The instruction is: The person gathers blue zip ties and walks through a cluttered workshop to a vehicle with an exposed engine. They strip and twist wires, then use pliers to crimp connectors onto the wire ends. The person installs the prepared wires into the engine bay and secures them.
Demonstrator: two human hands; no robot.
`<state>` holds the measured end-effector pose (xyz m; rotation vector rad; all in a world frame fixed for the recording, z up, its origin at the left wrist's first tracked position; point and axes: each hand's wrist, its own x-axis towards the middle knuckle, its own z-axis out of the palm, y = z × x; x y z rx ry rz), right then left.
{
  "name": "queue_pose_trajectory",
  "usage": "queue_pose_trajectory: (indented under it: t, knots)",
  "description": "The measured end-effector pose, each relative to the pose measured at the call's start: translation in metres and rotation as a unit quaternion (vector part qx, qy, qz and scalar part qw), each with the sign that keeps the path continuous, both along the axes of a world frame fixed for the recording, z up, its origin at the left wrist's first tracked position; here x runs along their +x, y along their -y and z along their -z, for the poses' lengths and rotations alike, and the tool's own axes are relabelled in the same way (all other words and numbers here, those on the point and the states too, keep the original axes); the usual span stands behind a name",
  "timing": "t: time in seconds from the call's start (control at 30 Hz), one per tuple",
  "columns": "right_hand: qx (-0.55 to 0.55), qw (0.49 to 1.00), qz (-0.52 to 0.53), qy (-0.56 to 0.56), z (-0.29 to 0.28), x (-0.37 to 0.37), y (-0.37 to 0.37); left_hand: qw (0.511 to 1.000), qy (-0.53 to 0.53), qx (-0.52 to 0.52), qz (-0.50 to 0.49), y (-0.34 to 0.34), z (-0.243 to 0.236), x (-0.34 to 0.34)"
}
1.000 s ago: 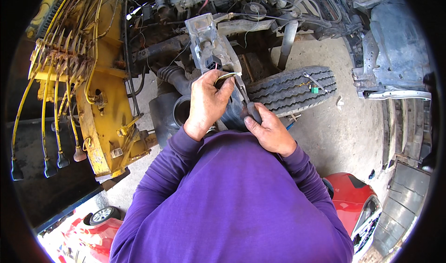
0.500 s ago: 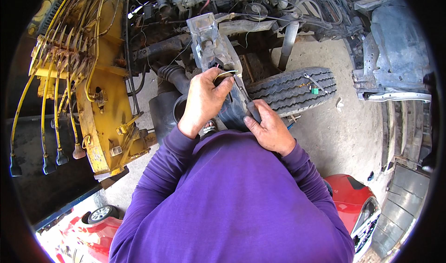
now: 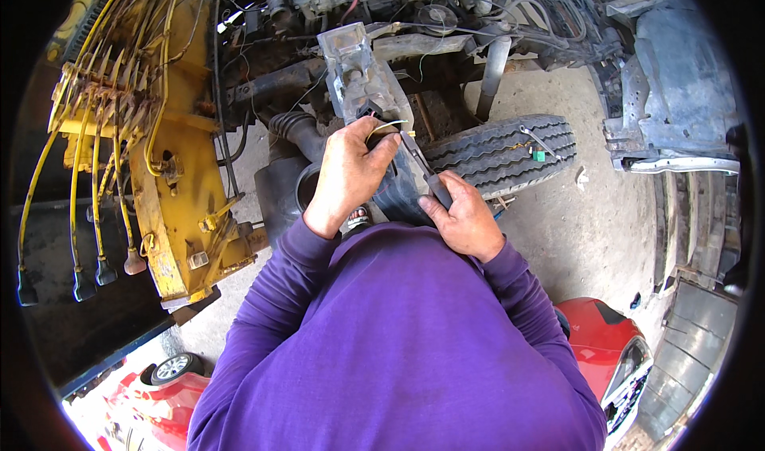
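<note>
My left hand (image 3: 351, 168) is closed in a pinch around a thin pale wire (image 3: 392, 124), whose loose end sticks out to the right. Beside its fingertips is a small black piece (image 3: 368, 110), perhaps a connector. My right hand (image 3: 468, 220) grips the dark handle of a slim tool (image 3: 437, 190). The tool's narrow front end points up and left toward the wire, and its exact kind is hard to make out. Both hands are in front of my chest, above a long grey metal beam (image 3: 347, 52). The fingers partly hide the wire.
A big tyre (image 3: 510, 152) lies at the right, with a wrench (image 3: 542, 142) and a small green piece (image 3: 539, 156) on it. Yellow machinery (image 3: 179, 212) with hoses stands at the left. An open engine bay (image 3: 430, 21) lies ahead. Red cars (image 3: 594, 335) are behind on both sides.
My right hand and the tool have shifted very slightly, with the handle a little to the right. My left hand keeps its pinch on the wire.
</note>
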<state>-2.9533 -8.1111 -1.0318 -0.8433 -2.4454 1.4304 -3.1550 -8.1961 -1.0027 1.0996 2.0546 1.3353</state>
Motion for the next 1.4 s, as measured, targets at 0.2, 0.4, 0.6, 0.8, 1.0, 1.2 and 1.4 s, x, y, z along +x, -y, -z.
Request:
queue_pose_trajectory:
  t: [0.2, 0.4, 0.6, 0.8, 1.0, 1.2, 1.4]
  knots:
    - [0.02, 1.0, 0.011, 0.009, 0.0, -0.002, -0.001, 1.0, 0.03, -0.002, 0.009, -0.001, 0.001, -0.001]
    - [-0.105, 0.994, -0.011, -0.028, 0.004, 0.001, -0.006, 0.998, 0.056, -0.003, 0.012, 0.0, 0.003, -0.003]
    - [-0.132, 0.99, -0.025, -0.041, 0.004, 0.003, -0.005, 0.997, 0.08, -0.016, 0.015, -0.002, 0.003, -0.005]
    - [-0.05, 0.998, -0.032, -0.013, 0.005, 0.005, -0.01, 0.998, 0.062, 0.003, 0.02, -0.002, 0.006, -0.004]
    - [-0.05, 0.998, -0.025, 0.005, 0.005, 0.005, -0.011, 0.998, 0.049, -0.014, 0.027, -0.002, 0.002, -0.006]
    - [-0.065, 0.997, -0.028, -0.01, 0.005, 0.005, -0.011, 0.998, 0.051, -0.027, 0.026, -0.001, -0.002, -0.005]
    - [-0.065, 0.998, -0.024, -0.001, 0.002, 0.004, -0.01, 0.999, 0.04, -0.017, 0.021, 0.0, 0.004, -0.003]
